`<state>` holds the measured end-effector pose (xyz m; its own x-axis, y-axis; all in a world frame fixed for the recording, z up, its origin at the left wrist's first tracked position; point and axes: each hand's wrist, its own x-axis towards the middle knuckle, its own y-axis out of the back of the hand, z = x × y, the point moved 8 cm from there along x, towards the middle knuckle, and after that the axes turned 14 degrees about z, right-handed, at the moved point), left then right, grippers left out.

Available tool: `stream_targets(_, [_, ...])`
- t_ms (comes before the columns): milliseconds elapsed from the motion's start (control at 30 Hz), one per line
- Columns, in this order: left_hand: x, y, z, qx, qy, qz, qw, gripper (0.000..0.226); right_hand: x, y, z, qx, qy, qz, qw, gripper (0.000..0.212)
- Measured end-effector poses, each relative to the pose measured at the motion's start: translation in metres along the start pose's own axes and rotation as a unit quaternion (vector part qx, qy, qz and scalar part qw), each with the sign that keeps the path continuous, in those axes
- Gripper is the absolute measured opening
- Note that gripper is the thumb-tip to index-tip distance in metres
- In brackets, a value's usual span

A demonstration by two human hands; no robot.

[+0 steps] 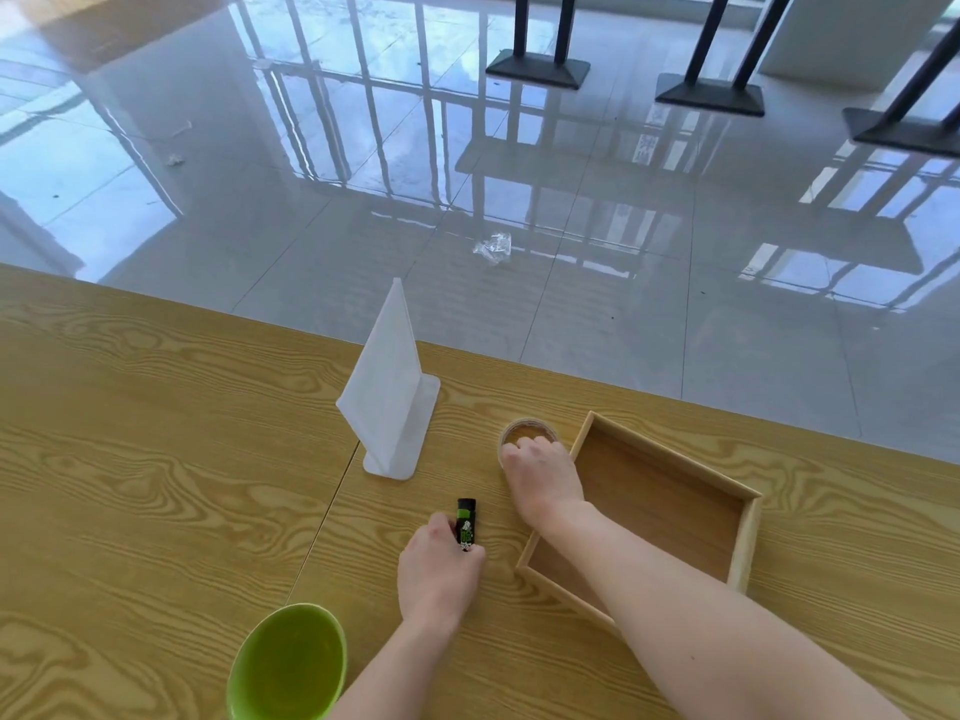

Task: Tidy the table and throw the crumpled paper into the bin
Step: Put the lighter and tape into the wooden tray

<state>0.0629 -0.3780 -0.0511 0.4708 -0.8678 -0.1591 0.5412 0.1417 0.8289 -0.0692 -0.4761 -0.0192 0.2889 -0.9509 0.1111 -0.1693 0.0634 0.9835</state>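
My left hand (439, 574) is closed around the lower end of a small black and green tube (466, 522) lying on the wooden table (156, 459). My right hand (540, 475) grips the near side of a roll of brown tape (527, 433), just left of an empty wooden tray (737, 532). A green bin (285, 662) stands at the near edge, left of my left forearm. No crumpled paper shows on the table; a small white scrap (174, 159) lies on the floor far left.
A white plastic sign stand (387, 397) stands upright behind the tube, near the table's far edge. Crumpled clear plastic (493, 247) lies on the glossy tiled floor beyond. Black table bases (537, 70) stand at the far right.
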Motion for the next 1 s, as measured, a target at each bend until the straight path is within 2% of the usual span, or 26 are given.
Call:
stream_targets(233, [0.006, 0.003, -0.004, -0.051, 0.071, 0.002, 0.996, 0.029, -0.005, 0.006, 0.004, 0.054, -0.003, -0.008, 0.999, 0.026])
stream_targets(333, [0.007, 0.008, 0.006, -0.063, 0.064, 0.014, 0.996, 0.027, -0.006, 0.018, 0.008, 0.080, -0.009, 0.019, 0.997, 0.016])
stream_targets(467, [0.006, 0.014, 0.035, -0.079, 0.000, 0.026, 0.997, 0.032, -0.021, 0.051, 0.028, 0.108, -0.041, 0.092, 0.989, 0.012])
stream_targets(600, [-0.006, 0.011, 0.088, -0.041, -0.126, 0.027, 0.991, 0.039, -0.064, 0.076, 0.071, 0.116, -0.114, 0.146, 0.976, 0.007])
stream_targets(767, [-0.025, -0.017, 0.151, 0.039, -0.245, 0.008, 0.969, 0.019, -0.119, 0.066, 0.126, 0.077, -0.192, 0.100, 0.973, 0.012])
stream_targets(1000, [-0.025, -0.074, 0.193, 0.171, -0.330, -0.021, 0.928, 0.009, -0.128, 0.051, 0.136, 0.059, -0.161, 0.057, 0.983, 0.025])
